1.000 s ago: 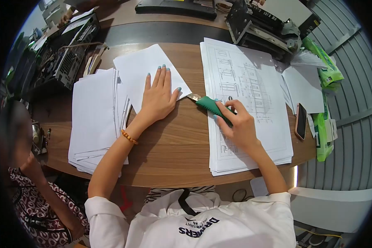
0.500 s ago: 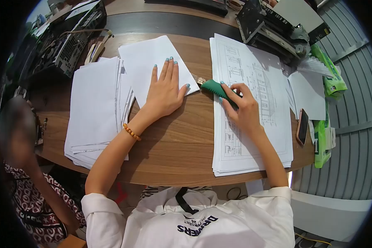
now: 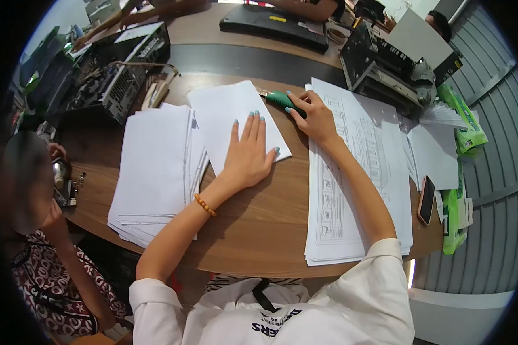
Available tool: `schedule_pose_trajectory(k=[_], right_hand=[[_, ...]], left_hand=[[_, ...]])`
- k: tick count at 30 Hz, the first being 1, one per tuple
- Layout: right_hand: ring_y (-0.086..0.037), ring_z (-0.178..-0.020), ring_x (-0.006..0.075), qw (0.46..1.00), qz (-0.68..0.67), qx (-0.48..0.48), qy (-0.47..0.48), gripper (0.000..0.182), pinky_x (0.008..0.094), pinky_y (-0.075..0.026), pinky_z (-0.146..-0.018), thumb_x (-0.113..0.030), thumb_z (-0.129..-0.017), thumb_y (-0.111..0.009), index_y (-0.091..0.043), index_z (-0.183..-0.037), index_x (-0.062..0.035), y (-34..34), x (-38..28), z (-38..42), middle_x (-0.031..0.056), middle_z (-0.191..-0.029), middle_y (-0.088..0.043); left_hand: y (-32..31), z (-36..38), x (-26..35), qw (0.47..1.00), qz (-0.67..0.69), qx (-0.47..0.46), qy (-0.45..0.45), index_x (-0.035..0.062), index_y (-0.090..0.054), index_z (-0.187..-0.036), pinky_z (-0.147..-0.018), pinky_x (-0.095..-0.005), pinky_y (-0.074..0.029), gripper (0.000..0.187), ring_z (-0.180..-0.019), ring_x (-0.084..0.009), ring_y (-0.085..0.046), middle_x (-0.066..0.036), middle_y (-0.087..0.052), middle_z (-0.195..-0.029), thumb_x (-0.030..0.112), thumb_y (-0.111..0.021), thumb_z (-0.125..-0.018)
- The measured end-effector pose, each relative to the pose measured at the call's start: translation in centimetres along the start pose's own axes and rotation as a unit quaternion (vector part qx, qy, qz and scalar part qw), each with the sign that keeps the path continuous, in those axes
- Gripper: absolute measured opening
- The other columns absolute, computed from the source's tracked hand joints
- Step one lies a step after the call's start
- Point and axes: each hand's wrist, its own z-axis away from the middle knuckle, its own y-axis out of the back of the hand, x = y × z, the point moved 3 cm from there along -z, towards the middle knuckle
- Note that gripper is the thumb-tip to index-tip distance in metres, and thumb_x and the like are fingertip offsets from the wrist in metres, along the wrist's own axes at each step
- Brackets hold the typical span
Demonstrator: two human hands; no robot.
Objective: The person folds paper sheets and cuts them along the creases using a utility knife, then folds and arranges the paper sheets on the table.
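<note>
The folded white paper [image 3: 218, 106] lay near the middle of the tabletop [image 3: 253, 236], the left grip [image 3: 249, 158] spread flat on it, released. The right grip [image 3: 315, 118] was clenched around a green cutter [image 3: 282, 100], its tip by the paper's far right edge. Left sat a blank paper stack [image 3: 152, 167]; right, printed drawings [image 3: 351, 121], then a phone [image 3: 426, 200].

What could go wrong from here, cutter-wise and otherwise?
The green cutter in the right hand might slip toward the left hand, flat on the white paper. Its tip is near bare wood, so it may score the desk. The right forearm crosses the printed drawings and could drag them.
</note>
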Motion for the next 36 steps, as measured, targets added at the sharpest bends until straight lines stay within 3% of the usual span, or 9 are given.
schedule_pose_trajectory(k=[6,8,11,13,19,26,30,33,36], right_hand=[[-0.058,-0.085,0.0299,0.994,0.006,0.067,-0.084,0.038,0.0385,-0.049,-0.073,-0.024,-0.082,-0.060,-0.060,-0.118,-0.0115,-2.4,2.3,-3.8,0.0146,-0.092,-0.056],[-0.059,-0.084,0.0368,0.980,-0.040,0.109,-0.163,0.040,0.0422,-0.047,-0.074,-0.028,-0.083,-0.058,-0.060,-0.110,0.0011,-2.4,2.6,-4.3,0.0218,-0.090,-0.060],[-0.062,-0.080,0.0405,0.914,-0.226,-0.078,-0.327,0.044,0.0431,-0.049,-0.070,-0.038,-0.072,-0.065,-0.064,-0.087,0.0043,-1.0,0.3,-3.7,0.0287,-0.076,-0.062],[-0.063,-0.066,0.0252,0.949,-0.157,-0.117,-0.247,0.040,0.0356,-0.048,-0.061,-0.032,-0.071,-0.069,-0.060,-0.086,0.0040,-1.9,-0.1,-3.2,0.0170,-0.068,-0.063],[-0.060,-0.059,0.0207,0.928,-0.147,-0.216,-0.266,0.031,0.0356,-0.047,-0.053,-0.019,-0.059,-0.076,-0.057,-0.068,0.0041,-1.4,-3.5,-3.2,0.0116,-0.062,-0.058],[-0.053,-0.052,0.0158,0.891,-0.295,-0.174,-0.299,0.024,0.0314,-0.038,-0.046,-0.014,-0.056,-0.074,-0.058,-0.064,0.0023,-2.5,-2.2,-1.8,0.0063,-0.060,-0.056],[-0.052,-0.054,0.0156,0.838,-0.399,-0.179,-0.327,0.021,0.0297,-0.038,-0.047,-0.009,-0.050,-0.074,-0.057,-0.060,-0.0023,-1.8,-1.2,-0.1,0.0054,-0.057,-0.054],[-0.052,-0.054,0.0145,0.813,-0.427,-0.179,-0.353,0.019,0.0285,-0.039,-0.049,-0.004,-0.056,-0.074,-0.057,-0.066,-0.0028,-1.0,-0.3,1.3,0.0054,-0.062,-0.056],[-0.053,-0.057,0.0139,0.803,-0.436,-0.143,-0.380,0.021,0.0282,-0.040,-0.054,0.001,-0.062,-0.071,-0.057,-0.077,-0.0021,0.3,-1.0,2.1,0.0045,-0.065,-0.056]], left_hand=[[-0.4,0.1,-0.2,1.000,0.030,0.005,-0.001,-0.0122,-0.029,-0.133,-0.109,-0.0520,-0.015,0.065,-0.135,-0.0346,-0.022,-0.027,-0.027,-0.142,0.033,-0.044,-0.088],[-0.8,0.0,-0.4,0.998,0.054,0.011,0.012,-0.0127,-0.027,-0.133,-0.109,-0.0525,-0.015,0.065,-0.135,-0.0354,-0.022,-0.028,-0.026,-0.142,0.031,-0.043,-0.089],[-0.3,-0.2,-0.8,0.988,0.139,0.055,0.030,-0.0143,-0.017,-0.135,-0.108,-0.0546,-0.013,0.065,-0.134,-0.0449,-0.016,-0.034,-0.016,-0.142,0.025,-0.042,-0.090],[-0.1,-0.2,-0.7,0.986,0.147,0.070,0.034,-0.0149,-0.015,-0.135,-0.108,-0.0550,-0.013,0.065,-0.134,-0.0468,-0.013,-0.036,-0.012,-0.142,0.023,-0.042,-0.091],[-0.2,-0.3,-1.3,0.968,0.223,0.098,0.060,-0.0166,-0.008,-0.136,-0.107,-0.0564,-0.011,0.067,-0.133,-0.0515,-0.003,-0.038,0.001,-0.142,0.022,-0.041,-0.092],[-0.3,-1.0,-1.4,0.954,0.271,0.106,0.070,-0.0160,-0.006,-0.136,-0.107,-0.0578,-0.010,0.068,-0.132,-0.0531,-0.002,-0.040,0.004,-0.141,0.021,-0.042,-0.091],[5.8,0.4,1.0,0.934,0.253,0.249,-0.034,-0.0127,-0.016,-0.136,-0.108,-0.0519,-0.014,0.063,-0.133,-0.0484,-0.012,-0.037,-0.012,-0.141,0.013,-0.048,-0.089],[19.7,10.8,5.9,0.916,0.332,0.161,-0.160,-0.0068,-0.048,-0.121,-0.101,-0.0408,-0.035,0.042,-0.120,-0.0372,-0.044,-0.024,-0.045,-0.129,0.009,-0.056,-0.082],[20.4,28.1,4.7,0.883,0.369,0.217,-0.194,0.0016,-0.064,-0.072,-0.061,-0.0394,-0.052,0.015,-0.058,-0.0234,-0.062,-0.008,-0.065,-0.070,0.005,-0.053,-0.082]])
